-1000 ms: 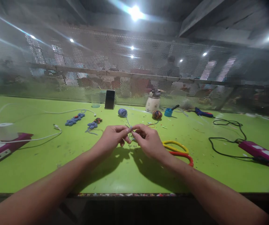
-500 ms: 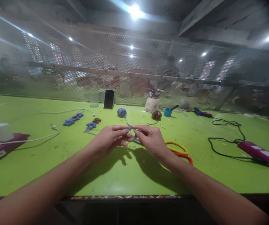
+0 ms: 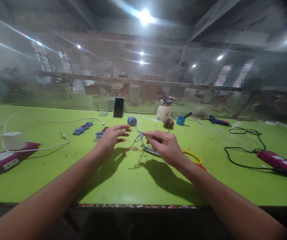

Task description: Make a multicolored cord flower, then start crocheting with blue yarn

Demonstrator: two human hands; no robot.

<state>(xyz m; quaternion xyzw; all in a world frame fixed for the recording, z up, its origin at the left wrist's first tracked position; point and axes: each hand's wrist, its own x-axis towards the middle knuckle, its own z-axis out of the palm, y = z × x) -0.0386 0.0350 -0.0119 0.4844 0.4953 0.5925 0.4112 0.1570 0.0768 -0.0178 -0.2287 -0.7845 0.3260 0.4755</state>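
Between thumb and fingertips, my right hand [image 3: 162, 143] pinches a looped strand of blue-grey yarn [image 3: 139, 136]. A loose tail of it hangs to the left, and the strand runs back to a blue-grey yarn ball [image 3: 132, 121]. My left hand [image 3: 112, 138] is off the yarn, its fingers apart and holding nothing. Under my right hand lie scissors with yellow and red handles [image 3: 193, 156], partly covered by it. Beyond my left hand sits a blue crocheted piece [image 3: 100, 134], partly hidden, and farther left another blue crocheted piece [image 3: 83, 128].
A multicoloured yarn ball [image 3: 168, 123], a white jar [image 3: 163, 110], a blue pot [image 3: 180, 120] and a phone [image 3: 118, 107] stand toward the back. Purple power strips [image 3: 11, 158] with cables lie at both sides. A perforated screen [image 3: 143, 76] rises behind the green table [image 3: 123, 190].
My left hand has let go of the yarn and moved left, fingers spreading. The yarn now shows as an open loop held by my right hand alone. The view has shifted slightly.
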